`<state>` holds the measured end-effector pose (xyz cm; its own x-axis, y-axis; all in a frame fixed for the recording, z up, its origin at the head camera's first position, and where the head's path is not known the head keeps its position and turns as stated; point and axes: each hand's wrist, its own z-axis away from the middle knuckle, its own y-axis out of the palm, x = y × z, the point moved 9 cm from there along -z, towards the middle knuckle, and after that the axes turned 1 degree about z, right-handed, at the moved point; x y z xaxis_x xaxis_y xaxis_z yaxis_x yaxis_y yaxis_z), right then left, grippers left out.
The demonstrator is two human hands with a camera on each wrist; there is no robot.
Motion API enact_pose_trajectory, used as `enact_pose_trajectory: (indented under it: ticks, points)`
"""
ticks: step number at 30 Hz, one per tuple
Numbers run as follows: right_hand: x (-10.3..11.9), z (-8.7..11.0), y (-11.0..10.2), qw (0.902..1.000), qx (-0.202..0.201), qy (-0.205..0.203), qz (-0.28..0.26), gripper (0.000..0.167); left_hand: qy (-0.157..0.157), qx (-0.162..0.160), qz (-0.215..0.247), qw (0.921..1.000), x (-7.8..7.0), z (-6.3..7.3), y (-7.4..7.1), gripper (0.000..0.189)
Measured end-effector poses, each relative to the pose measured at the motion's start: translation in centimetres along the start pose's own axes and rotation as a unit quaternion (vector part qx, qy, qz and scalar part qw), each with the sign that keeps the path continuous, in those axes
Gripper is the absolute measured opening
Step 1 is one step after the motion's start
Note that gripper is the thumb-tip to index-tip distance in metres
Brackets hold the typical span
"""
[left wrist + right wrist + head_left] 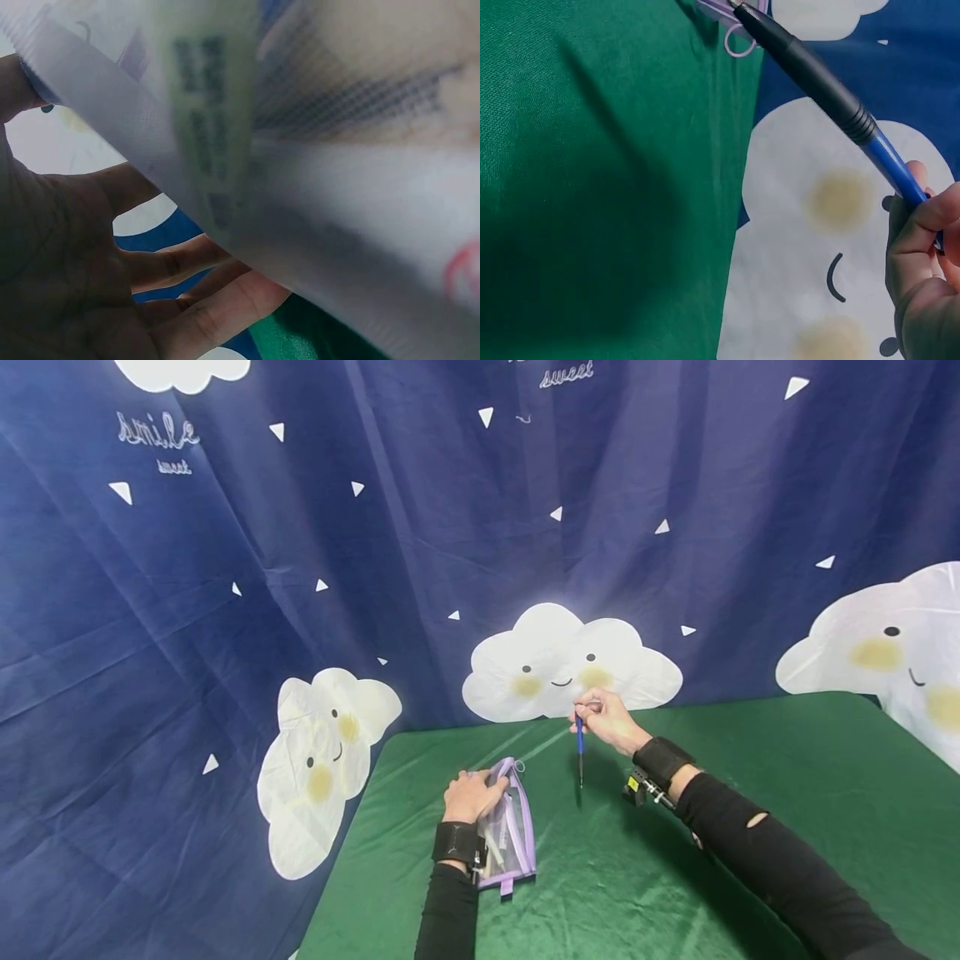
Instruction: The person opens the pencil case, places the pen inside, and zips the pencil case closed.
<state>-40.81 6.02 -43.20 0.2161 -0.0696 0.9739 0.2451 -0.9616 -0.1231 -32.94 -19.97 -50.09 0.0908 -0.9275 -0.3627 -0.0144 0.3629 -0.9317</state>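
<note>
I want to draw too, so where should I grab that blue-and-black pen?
Probably by the black lower part, coming from the person's left: the right hand pinches the blue upper end, and the pen hangs tip-down with that part free.

hands (468, 796) (609, 723) 2 | held pen (581, 739) 1 | pouch (513, 827) 1 | wristbands (453, 842) (662, 762) 2
</note>
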Motion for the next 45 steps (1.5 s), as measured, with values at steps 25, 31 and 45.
enact_pose_trajectory:
  ticks: [25, 31, 45]
  points:
    - [-2.0, 0.0, 5.4, 0.9983, 0.011, 0.057, -0.008, 0.023, -0.002, -0.003, 0.011, 0.9999, -0.1, 0.0, -0.3, 0.066]
    - [-2.9, 0.2, 6.3, 0.9948, -0.002, 0.1, -0.014, 0.031, -0.004, -0.002, 0.011, 0.9999, 0.1, 0.0, -0.1, 0.065]
    - [-4.7, 1.1, 8.6, 0.986, -0.016, 0.158, -0.051, 0.024, -0.006, 0.009, -0.008, 0.9999, -0.2, -0.3, 0.0, 0.065]
